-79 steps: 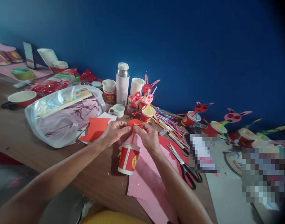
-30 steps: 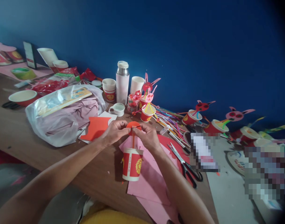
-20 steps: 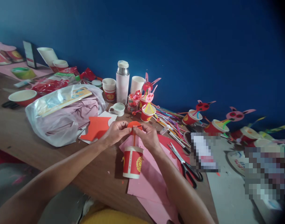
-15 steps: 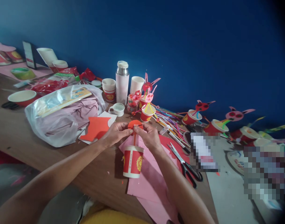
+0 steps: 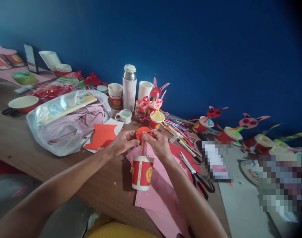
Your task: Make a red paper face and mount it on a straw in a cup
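A red paper cup with a gold mark stands on pink paper near the table's front edge. An orange straw rises from the cup to an orange paper disc. My left hand pinches the disc's left edge, fingers closed. My right hand pinches the disc and the straw's top from the right, fingers closed. The disc's lower half is hidden by my fingers.
Scissors lie right of the cup on red paper. A clear bag of pink paper sits to the left, an orange sheet beside it. A white flask, stacked cups, loose straws and finished cup figures line the blue wall.
Both hands stay pinched on the disc. The cup, tilted 2.6 s ago, stands more upright and has shifted slightly right on the pink paper.
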A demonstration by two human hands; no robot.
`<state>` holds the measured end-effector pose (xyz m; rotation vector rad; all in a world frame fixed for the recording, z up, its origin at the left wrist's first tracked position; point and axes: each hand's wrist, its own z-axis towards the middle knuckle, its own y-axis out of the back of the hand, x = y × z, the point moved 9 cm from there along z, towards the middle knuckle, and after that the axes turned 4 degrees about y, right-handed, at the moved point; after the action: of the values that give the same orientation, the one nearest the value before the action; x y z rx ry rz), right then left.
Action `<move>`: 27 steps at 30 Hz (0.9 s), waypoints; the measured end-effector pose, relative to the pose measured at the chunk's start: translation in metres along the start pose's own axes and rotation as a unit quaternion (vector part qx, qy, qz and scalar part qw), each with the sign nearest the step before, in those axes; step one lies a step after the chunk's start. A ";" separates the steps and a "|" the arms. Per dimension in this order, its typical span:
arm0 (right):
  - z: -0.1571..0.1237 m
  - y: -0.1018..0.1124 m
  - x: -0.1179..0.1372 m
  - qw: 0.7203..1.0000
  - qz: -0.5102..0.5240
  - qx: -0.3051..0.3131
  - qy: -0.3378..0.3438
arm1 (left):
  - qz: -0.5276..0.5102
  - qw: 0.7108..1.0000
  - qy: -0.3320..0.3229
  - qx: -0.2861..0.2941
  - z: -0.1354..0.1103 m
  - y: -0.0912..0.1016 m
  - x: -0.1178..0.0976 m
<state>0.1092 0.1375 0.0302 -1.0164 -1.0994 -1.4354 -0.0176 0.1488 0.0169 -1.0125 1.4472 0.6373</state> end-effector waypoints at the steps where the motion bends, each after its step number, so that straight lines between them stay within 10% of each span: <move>1: 0.000 0.001 0.001 1.000 -0.001 -0.001 0.000 | -0.011 1.000 0.006 0.008 0.000 -0.001 0.001; 27: 0.000 -0.005 0.004 1.000 -0.014 -0.005 0.021 | -0.009 0.998 -0.017 -0.065 0.003 0.013 -0.003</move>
<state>0.1042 0.1369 0.0333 -0.9769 -1.0814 -1.4796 -0.0276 0.1577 0.0174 -1.1095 1.3796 0.7395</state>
